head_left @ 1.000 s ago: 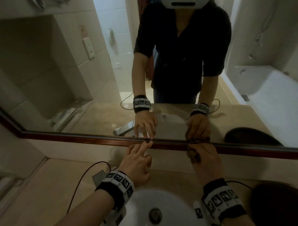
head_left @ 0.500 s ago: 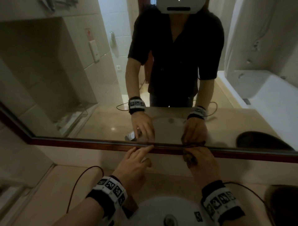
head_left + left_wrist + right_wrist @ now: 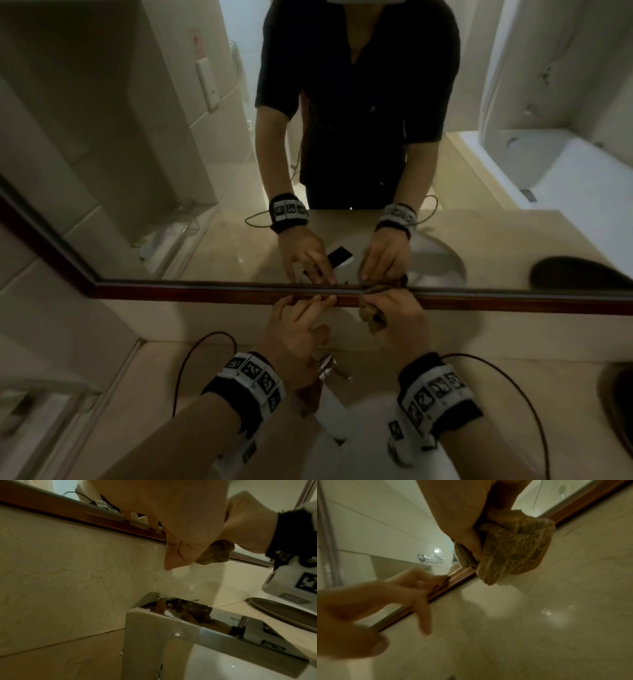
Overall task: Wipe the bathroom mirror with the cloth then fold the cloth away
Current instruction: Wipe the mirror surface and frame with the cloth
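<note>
The mirror [image 3: 171,154] has a dark wooden frame [image 3: 205,291] along its bottom edge. My right hand [image 3: 397,311] grips a bunched brown cloth [image 3: 371,317] and presses it against that lower frame, just right of centre. In the right wrist view the cloth [image 3: 513,550] is wadded under my fingers at the frame [image 3: 453,577]. My left hand [image 3: 308,308] is to the left of the cloth, its straight fingers resting on the frame and holding nothing. The left wrist view shows the cloth [image 3: 216,554] past my left hand [image 3: 171,520].
A chrome faucet [image 3: 171,628] stands below my hands, over the white basin [image 3: 359,445]. A dark dish [image 3: 616,394] sits on the beige counter [image 3: 137,394] at the right. Black cables [image 3: 191,359] run from both wristbands.
My left fingertips and the cloth have come closer together along the lower frame. The right hand keeps the cloth pressed to the frame, and my head view has dipped a little.
</note>
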A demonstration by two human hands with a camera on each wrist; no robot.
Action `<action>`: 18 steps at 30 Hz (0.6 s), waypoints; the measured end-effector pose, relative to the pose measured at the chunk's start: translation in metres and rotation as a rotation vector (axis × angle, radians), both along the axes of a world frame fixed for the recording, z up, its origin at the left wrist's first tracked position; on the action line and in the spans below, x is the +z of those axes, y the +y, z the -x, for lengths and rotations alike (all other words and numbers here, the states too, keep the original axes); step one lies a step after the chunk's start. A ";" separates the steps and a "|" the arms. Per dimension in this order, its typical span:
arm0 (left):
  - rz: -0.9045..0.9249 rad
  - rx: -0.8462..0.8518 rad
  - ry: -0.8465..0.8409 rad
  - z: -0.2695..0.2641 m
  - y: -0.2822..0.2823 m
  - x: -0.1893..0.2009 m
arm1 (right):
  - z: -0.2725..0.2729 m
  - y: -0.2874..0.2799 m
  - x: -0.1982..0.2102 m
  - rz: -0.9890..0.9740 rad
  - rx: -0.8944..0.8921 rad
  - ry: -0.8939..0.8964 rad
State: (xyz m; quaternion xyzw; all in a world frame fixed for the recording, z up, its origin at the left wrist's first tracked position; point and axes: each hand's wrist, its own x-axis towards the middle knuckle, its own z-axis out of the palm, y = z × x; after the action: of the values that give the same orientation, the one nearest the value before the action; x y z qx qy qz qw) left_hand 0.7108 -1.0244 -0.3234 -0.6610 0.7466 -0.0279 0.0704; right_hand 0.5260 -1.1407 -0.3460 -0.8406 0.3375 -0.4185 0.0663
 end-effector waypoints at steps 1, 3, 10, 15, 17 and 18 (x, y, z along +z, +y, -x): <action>-0.016 -0.014 0.020 -0.003 0.000 -0.002 | 0.015 -0.004 0.000 0.012 -0.039 -0.022; -0.041 -0.055 0.022 -0.007 0.000 -0.001 | 0.045 -0.010 0.004 0.058 -0.118 -0.059; 0.097 -0.073 0.025 -0.001 0.008 -0.004 | 0.020 -0.003 0.017 0.106 -0.198 0.041; 0.178 -0.064 0.039 0.003 0.006 -0.010 | -0.039 0.019 0.018 -0.023 -0.060 0.052; 0.180 -0.054 0.078 0.003 0.007 -0.011 | -0.040 0.020 0.017 -0.079 -0.011 0.071; 0.176 -0.053 0.095 0.001 0.007 -0.013 | -0.033 0.017 0.016 -0.083 0.002 0.075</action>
State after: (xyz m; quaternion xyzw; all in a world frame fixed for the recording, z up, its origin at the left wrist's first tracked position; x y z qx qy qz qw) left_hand 0.7094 -1.0179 -0.3359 -0.6451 0.7610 -0.0639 -0.0241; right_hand 0.5595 -1.1235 -0.3300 -0.8525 0.3561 -0.3724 0.0886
